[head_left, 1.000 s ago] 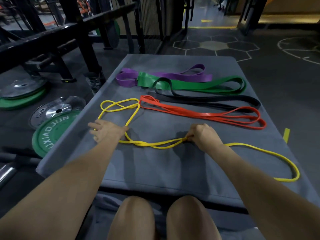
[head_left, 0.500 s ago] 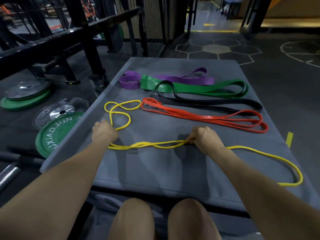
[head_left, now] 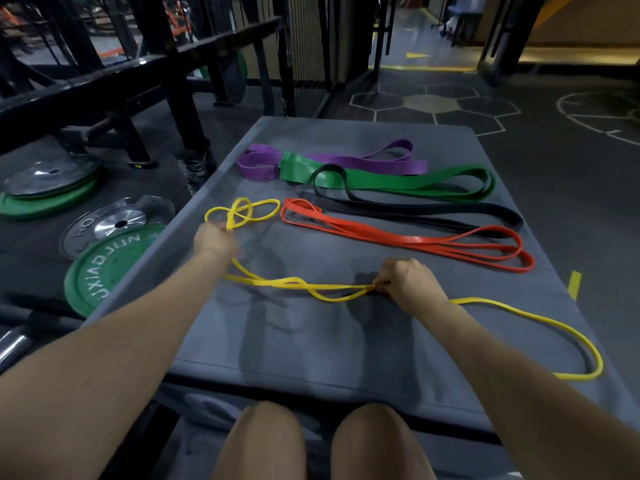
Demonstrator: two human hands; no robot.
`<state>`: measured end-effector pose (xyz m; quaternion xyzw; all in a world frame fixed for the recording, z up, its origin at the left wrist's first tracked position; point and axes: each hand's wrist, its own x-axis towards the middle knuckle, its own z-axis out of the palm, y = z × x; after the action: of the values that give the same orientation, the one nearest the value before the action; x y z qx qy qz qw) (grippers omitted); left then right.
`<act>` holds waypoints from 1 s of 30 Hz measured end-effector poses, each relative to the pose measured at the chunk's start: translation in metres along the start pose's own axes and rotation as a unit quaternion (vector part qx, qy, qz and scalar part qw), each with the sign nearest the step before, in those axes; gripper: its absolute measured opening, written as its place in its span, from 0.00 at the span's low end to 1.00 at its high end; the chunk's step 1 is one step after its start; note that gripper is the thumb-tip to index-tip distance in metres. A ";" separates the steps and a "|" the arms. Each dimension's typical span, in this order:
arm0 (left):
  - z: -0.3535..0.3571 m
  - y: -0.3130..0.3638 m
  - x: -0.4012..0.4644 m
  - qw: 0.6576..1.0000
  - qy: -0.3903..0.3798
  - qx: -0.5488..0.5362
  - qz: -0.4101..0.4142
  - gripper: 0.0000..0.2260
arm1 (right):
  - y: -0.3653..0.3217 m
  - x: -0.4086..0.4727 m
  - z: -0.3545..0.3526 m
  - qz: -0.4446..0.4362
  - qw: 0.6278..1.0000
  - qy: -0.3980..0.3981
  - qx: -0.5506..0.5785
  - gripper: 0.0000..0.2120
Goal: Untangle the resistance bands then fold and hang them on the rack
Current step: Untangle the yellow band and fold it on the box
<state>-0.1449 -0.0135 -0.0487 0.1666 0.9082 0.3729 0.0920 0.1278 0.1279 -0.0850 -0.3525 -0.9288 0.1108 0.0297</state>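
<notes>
Grey mat [head_left: 346, 358], both hands gripping tangled yellow band [head_left: 298, 284]

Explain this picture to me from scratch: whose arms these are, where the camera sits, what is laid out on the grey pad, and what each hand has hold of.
There is no machine here. A person wears a wide-angle camera on the head, looking forward and down, so the arms and knees at the bottom are their own.

On the grey mat lie five resistance bands: a purple band farthest away, then a green band, a black band, a red band, and nearest, a thin yellow band that is twisted into loops.

The left hand holds the yellow band where its loops bunch at the mat's left side; that part is blurred. The right hand pinches two strands of the same band near the middle. Weight plates lie on the floor to the left.
</notes>
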 end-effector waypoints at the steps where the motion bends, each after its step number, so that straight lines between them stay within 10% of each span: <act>1: 0.004 0.011 -0.004 0.998 0.021 -0.021 0.059 0.10 | 0.000 0.000 0.000 -0.004 1.000 -0.001 -0.004 0.10; 4: 0.023 0.042 -0.035 0.943 0.026 -0.007 0.331 0.12 | 0.000 -0.001 0.001 -0.001 1.000 0.001 -0.009 0.11; 8: 0.050 0.051 -0.087 0.786 -0.099 0.173 0.585 0.15 | -0.004 -0.005 -0.004 0.008 1.000 0.007 0.017 0.08; 17: 0.042 0.018 -0.077 0.763 -0.156 0.361 0.513 0.23 | -0.002 0.000 -0.006 -0.030 0.999 -0.012 -0.030 0.09; 22: 0.038 0.011 -0.069 0.814 -0.217 0.308 0.443 0.24 | 0.004 -0.003 -0.012 -0.070 0.997 -0.025 0.017 0.09; 30: 0.042 0.012 -0.067 0.812 -0.230 0.308 0.439 0.23 | -0.031 0.013 -0.047 -0.067 0.972 0.140 0.179 0.15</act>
<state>-0.0675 -0.0032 -0.0666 0.6480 0.7581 0.0251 0.0689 0.1038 0.1229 -0.0330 -0.2907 -0.9020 0.2221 0.2293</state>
